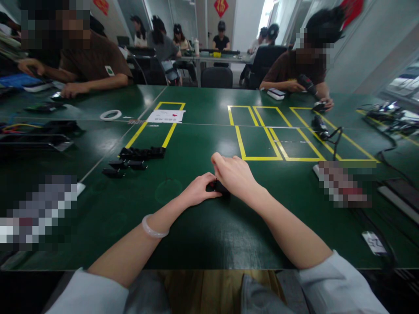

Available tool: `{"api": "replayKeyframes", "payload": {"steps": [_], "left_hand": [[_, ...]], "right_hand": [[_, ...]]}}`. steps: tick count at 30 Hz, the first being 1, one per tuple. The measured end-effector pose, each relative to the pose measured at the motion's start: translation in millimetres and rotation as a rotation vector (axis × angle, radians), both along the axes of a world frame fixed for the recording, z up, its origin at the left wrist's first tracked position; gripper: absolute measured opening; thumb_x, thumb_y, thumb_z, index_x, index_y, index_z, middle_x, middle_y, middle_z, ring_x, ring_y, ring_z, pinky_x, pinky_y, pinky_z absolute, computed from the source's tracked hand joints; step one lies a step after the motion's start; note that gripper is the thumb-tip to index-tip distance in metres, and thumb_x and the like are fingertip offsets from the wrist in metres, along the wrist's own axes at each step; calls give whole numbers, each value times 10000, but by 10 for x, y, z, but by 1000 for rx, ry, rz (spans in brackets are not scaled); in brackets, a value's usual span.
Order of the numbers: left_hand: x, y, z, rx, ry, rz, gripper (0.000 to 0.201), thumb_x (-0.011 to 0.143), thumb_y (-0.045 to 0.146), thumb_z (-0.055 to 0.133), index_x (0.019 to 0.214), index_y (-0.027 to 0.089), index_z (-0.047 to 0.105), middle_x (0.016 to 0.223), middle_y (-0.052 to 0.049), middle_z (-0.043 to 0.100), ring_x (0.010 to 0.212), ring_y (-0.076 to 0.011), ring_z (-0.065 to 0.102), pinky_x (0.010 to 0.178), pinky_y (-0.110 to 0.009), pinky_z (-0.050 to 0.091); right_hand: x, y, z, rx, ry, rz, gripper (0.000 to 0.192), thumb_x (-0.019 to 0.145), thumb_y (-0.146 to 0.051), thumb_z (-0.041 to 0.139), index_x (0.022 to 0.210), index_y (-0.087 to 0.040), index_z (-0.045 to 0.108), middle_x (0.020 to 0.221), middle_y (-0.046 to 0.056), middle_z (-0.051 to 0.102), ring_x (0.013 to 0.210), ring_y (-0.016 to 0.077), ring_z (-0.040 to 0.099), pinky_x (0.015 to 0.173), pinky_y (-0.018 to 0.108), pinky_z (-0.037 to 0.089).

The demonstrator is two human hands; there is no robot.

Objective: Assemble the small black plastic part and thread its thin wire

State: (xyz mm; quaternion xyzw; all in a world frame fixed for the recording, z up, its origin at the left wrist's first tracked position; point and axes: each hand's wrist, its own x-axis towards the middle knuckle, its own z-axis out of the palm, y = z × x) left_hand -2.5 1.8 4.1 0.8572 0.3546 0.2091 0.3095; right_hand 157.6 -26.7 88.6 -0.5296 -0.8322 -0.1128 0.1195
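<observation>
Both my hands meet at the middle of the green table (203, 235). My left hand (198, 191) and my right hand (234, 174) close together on a small black part (216, 187), which is mostly hidden under the fingers. A pale bangle (153, 229) sits on my left wrist. To the left lies a pile of similar small black parts (142, 153), with a few more loose ones (122, 166) in front of it.
Yellow tape rectangles (262, 135) mark the table ahead. A tape ring (110, 115) and a white paper (165, 116) lie at the far left. A black tool with a cable (322, 128) rests at right. Other people work across the table and at desks behind.
</observation>
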Motion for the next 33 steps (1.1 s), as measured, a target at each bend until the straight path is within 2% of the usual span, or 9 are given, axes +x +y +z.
{"api": "replayKeyframes", "payload": {"steps": [3,8,17,23,28,33], "left_hand": [[-5,0,-8,-1,-3,-1,335,755,405,706,978,175,605,957,-47,624,883,-227,593,785,-335,471],[-8,-2,-9,-10,-7,4,401,757,392,708,1082,187,594,969,-48,623,877,-222,592,788,-336,470],[-2,-4,25,-20,2,-2,399,757,399,706,1073,181,598,993,-57,627,895,-236,593,798,-353,471],[-2,-7,33,-32,-11,-6,382,763,382,701,1070,182,592,990,-53,631,896,-235,601,801,-348,477],[-13,-11,38,-30,3,-1,398,764,391,701,1082,178,592,1013,-59,629,913,-237,599,819,-356,480],[-12,-6,28,-29,-2,-3,374,766,392,697,1055,174,602,1070,-71,633,994,-261,589,887,-384,462]], "right_hand": [[-2,-7,15,-8,18,1,167,923,-202,344,1010,-187,486,827,21,687,658,146,584,621,280,244],[3,5,26,-29,-12,-7,210,965,-287,315,963,-193,502,764,32,687,661,147,592,625,285,231],[-7,-22,31,-9,-12,14,180,934,-195,327,1005,-187,493,812,31,684,699,155,606,624,287,248],[-13,-19,61,-28,-36,-14,270,979,-297,255,974,-188,502,762,45,691,680,163,619,638,290,253],[-25,-36,65,-43,-8,-25,240,947,-226,295,1102,-163,467,782,37,695,686,167,623,650,282,277],[-26,-56,71,-40,0,7,195,942,-224,316,1033,-171,480,775,27,689,672,161,617,638,280,272]]}}
